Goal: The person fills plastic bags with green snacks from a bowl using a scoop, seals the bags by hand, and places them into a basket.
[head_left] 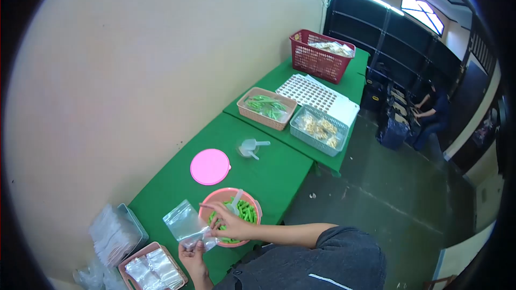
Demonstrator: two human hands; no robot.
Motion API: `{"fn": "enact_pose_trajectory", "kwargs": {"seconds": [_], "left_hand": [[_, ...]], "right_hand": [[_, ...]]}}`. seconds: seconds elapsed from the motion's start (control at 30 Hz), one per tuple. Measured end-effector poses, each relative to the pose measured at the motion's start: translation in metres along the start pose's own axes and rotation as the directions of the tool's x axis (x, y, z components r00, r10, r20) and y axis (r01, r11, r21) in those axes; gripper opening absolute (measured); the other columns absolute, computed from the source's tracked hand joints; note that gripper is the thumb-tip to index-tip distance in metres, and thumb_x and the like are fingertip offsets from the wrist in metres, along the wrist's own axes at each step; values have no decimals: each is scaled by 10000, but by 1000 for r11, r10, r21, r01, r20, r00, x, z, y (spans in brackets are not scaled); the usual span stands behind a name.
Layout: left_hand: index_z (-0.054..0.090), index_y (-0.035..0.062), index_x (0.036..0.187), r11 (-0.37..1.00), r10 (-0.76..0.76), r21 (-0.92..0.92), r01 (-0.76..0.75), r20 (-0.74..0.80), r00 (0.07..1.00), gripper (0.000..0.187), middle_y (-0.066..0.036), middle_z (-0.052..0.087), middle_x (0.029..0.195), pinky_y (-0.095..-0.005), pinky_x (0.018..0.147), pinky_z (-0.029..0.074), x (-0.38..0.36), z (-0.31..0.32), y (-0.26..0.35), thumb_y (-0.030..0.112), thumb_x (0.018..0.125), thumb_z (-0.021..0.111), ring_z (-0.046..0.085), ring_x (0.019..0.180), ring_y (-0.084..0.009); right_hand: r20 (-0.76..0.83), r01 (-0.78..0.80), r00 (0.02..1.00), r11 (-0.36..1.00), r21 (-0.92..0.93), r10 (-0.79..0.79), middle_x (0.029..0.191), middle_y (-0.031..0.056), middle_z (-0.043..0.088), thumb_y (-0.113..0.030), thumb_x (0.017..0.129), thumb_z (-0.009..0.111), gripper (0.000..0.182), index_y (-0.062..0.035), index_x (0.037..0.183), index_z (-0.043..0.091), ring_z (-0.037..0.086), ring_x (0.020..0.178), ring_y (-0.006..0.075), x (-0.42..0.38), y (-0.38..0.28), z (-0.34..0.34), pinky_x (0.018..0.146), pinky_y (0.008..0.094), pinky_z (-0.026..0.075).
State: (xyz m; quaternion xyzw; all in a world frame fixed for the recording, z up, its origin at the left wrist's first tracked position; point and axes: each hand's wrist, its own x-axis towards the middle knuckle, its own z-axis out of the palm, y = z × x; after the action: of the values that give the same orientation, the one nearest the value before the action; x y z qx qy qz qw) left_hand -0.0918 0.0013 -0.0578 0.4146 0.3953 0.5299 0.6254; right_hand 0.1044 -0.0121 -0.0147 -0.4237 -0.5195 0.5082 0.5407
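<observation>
A clear plastic bag (185, 221), which looks flat and see-through, is pinched at its lower part by my left hand (194, 260). My right hand (232, 224) hovers over the pink bowl (205, 197) with its fingers spread; the lower fingertips reach the bag's right edge. Cut green vegetable pieces, like beans (248, 212), fill the bowl. Among them stands a translucent white scoop (237, 197), partly behind my right hand. Beyond the bowl lies a round pink lid (210, 166).
Clear scoops (249, 144) sit in a small dish. Bags fill two containers, a peach basket (183, 276) and a grey basket (141, 226). Farther back are a tan basket (280, 124), a grey-blue basket (317, 144), a perforated white sheet (306, 92) and a maroon basket (317, 67). Another person (432, 110) works far right.
</observation>
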Motion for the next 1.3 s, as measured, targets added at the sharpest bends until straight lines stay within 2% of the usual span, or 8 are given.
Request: {"fn": "enact_pose_trajectory", "kwargs": {"seconds": [0.17, 0.27, 0.53, 0.6, 0.67, 0.93, 1.03, 1.3], "left_hand": [[542, 22, 1081, 974, 55, -201, -108, -251, 966, 327, -90, 642, 971, -281, 803, 524, 13, 28, -7, 12, 814, 731, 628, 887, -163], [511, 21, 1139, 995, 11, -99, -28, -167, 986, 372, -107, 606, 1085, -332, 836, 530, 13, 18, -17, 0, 825, 709, 616, 971, -199], [499, 44, 1118, 996, 29, -73, -45, -208, 978, 361, -106, 601, 1104, -340, 858, 532, 14, 12, -3, 33, 830, 717, 622, 928, -188], [448, 43, 1252, 846, -133, -529, 75, -73, 988, 471, -120, 563, 1194, -357, 894, 532, 15, -4, 10, 109, 861, 702, 623, 989, -226], [476, 30, 1264, 866, -82, -500, 24, -95, 992, 453, -117, 592, 1151, -367, 907, 531, 18, -15, 6, 156, 882, 684, 626, 1014, -246], [611, -14, 986, 959, -9, -264, -107, -403, 915, 231, -115, 643, 951, -347, 838, 555, 14, -15, 12, 20, 802, 746, 654, 889, -202], [581, 9, 837, 978, 196, 10, -209, -404, 894, 261, -47, 639, 788, -267, 720, 532, 7, -8, 8, -51, 707, 798, 625, 746, -108], [619, 64, 1085, 721, 486, 603, -342, -88, 869, 490, -60, 611, 831, -296, 746, 508, -11, 11, 9, 18, 641, 822, 598, 771, -154]], "right_hand": [[165, -16, 986, 993, -119, 36, 836, 27, 608, -191, 914, 653, 217, 23, 951, 663, 562, 799, 89, 13, 35, -19, 701, 252, 450], [124, -116, 987, 989, 90, 105, 869, 34, 619, -167, 916, 648, 195, 22, 956, 665, 561, 800, 84, 26, 46, -25, 709, 260, 456], [192, -60, 980, 998, 5, 58, 814, 20, 587, -160, 890, 674, 200, 34, 867, 635, 548, 777, 83, 29, 35, -16, 737, 267, 458], [195, -49, 980, 999, 22, 44, 814, 15, 576, -156, 889, 673, 198, 28, 845, 615, 537, 770, 85, 27, 37, -16, 735, 267, 453], [263, -68, 963, 998, 5, 64, 806, 16, 581, -149, 892, 668, 187, 18, 839, 601, 537, 766, 88, 25, 40, -19, 736, 270, 452], [191, -142, 971, 989, -37, 146, 875, 23, 599, -142, 897, 655, 169, 3, 978, 626, 549, 791, 106, 19, 55, -18, 748, 263, 456], [-165, 29, 983, 958, -287, -80, 914, 28, 568, -164, 897, 648, 362, -31, 1202, 507, 536, 832, 115, 19, 42, -14, 728, 255, 442], [244, -50, 966, 986, -157, 88, 894, 14, 530, -60, 868, 641, 277, -16, 1090, 481, 507, 805, 88, 11, 12, 20, 701, 230, 419]]}}
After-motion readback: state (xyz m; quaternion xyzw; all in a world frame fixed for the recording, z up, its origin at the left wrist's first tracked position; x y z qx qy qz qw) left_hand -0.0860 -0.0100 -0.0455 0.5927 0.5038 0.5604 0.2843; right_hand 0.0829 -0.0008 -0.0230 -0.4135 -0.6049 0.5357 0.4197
